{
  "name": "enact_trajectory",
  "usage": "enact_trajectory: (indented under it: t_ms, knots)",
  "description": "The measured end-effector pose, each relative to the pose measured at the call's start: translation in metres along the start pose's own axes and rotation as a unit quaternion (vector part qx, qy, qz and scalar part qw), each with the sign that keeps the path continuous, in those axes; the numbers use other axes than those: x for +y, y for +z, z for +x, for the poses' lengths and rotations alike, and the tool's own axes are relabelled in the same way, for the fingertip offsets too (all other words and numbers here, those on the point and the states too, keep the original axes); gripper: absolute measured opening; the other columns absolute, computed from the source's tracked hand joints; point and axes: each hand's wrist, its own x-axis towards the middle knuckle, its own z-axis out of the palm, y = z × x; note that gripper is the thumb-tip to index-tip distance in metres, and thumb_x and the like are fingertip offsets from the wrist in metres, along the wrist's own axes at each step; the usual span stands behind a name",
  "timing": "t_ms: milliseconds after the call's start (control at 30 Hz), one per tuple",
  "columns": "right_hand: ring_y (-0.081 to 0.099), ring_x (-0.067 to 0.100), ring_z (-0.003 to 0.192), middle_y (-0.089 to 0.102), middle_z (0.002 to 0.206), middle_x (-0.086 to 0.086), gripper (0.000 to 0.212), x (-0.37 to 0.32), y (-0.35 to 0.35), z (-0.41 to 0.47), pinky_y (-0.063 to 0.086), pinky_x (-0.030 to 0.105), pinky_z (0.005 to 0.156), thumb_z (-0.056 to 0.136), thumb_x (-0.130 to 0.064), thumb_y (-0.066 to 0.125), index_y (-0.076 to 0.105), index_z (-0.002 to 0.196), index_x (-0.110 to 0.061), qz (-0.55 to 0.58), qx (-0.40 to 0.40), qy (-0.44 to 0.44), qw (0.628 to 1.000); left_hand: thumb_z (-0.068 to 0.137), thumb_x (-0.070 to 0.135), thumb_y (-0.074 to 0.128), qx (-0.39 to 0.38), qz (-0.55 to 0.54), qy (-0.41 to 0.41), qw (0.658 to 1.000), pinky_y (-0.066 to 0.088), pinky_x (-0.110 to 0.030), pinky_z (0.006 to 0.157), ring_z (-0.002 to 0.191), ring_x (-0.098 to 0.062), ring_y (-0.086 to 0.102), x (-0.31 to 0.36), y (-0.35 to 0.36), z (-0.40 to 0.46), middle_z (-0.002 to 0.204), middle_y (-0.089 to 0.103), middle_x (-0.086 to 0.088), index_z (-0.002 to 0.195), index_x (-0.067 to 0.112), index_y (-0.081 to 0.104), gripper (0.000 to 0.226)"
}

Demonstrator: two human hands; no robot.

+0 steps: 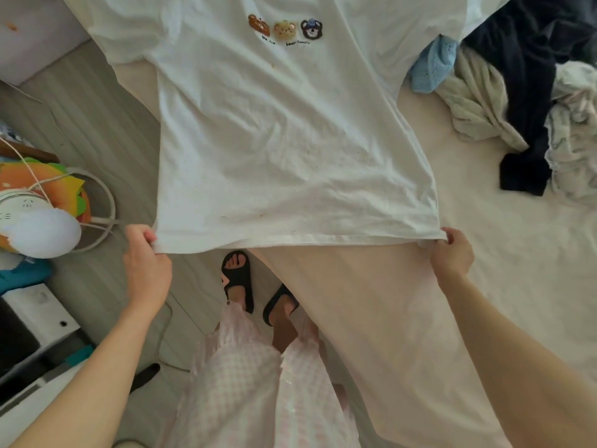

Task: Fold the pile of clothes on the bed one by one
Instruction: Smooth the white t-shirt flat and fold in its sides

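Bed (484, 286) with pale sheet, white tee (284, 140) spread over its corner, clothes pile (523, 101) at far right, blue knit, cream cloth, dark garment

Item one: T-shirt (284, 130), spread out in front of me, its upper part on the bed (517, 270), its hem corner on my left overhanging the floor (106, 130). My left hand (147, 266) pinches the left hem corner; my right hand (450, 253) pinches the right one, fingers (447, 236) curled over the edge. Item two: pile of clothes (523, 101), on the bed, right of the T-shirt and apart from it. Item three: the bed, filling the right side, its corner reaching toward me between my arms. Item four: my feet in slippers (239, 276), on the floor just below the hem, left of the bed edge. Item five: a lamp (42, 231) and boxes (35, 318), far left on the floor side.
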Motion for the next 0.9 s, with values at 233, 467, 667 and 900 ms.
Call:
enact_trajectory:
  t_ms: [233, 467, 667, 900]
  knots:
    - [0.06, 0.019, 0.093, 0.062, 0.098, 0.004, 0.03, -0.018, -0.017, 0.004, 0.054, 0.03, 0.077, 0.089, 0.005, 0.035, 0.058, 0.089, -0.015, 0.427, 0.028, 0.187, 0.884, 0.093, 0.001, 0.046, 0.075, -0.082, -0.076, 0.991, 0.045, -0.032, 0.089, 0.103, -0.021, 0.052, 0.007, -0.006, 0.007, 0.114, 0.056, -0.012, 0.118, 0.004, 0.054, 0.027]
    - [0.064, 0.016, 0.081, 0.064, 0.084, 0.002, 0.029, -0.022, -0.048, 0.003, 0.057, 0.027, 0.073, 0.086, 0.008, 0.047, 0.062, 0.081, -0.016, 0.453, 0.017, 0.152, 0.878, 0.101, 0.008, 0.034, 0.065, -0.294, -0.169, 0.939, 0.053, -0.036, 0.086, 0.107, -0.02, 0.058, 0.024, -0.024, 0.023, 0.127, 0.049, -0.009, 0.111, 0.018, 0.044, 0.018]
    - [0.064, 0.014, 0.076, 0.065, 0.088, 0.007, 0.032, -0.012, -0.067, -0.001, 0.056, 0.017, 0.061, 0.087, 0.004, 0.054, 0.063, 0.114, -0.012, 0.293, -0.023, -0.004, 0.956, 0.095, 0.0, 0.046, 0.052, -0.227, -0.099, 0.968, 0.054, -0.024, 0.078, 0.076, -0.008, 0.062, 0.031, -0.03, 0.035, 0.091, 0.058, 0.001, 0.091, 0.019, 0.052, 0.02]
    - [0.062, 0.015, 0.075, 0.061, 0.091, 0.005, 0.035, -0.015, -0.071, -0.007, 0.055, 0.02, 0.064, 0.086, 0.01, 0.042, 0.067, 0.082, -0.016, 0.392, -0.063, 0.029, 0.917, 0.095, 0.002, 0.042, 0.076, -0.119, -0.105, 0.984, 0.043, -0.029, 0.088, 0.106, -0.023, 0.05, 0.017, -0.028, 0.045, 0.121, 0.05, -0.014, 0.105, 0.016, 0.052, 0.02]
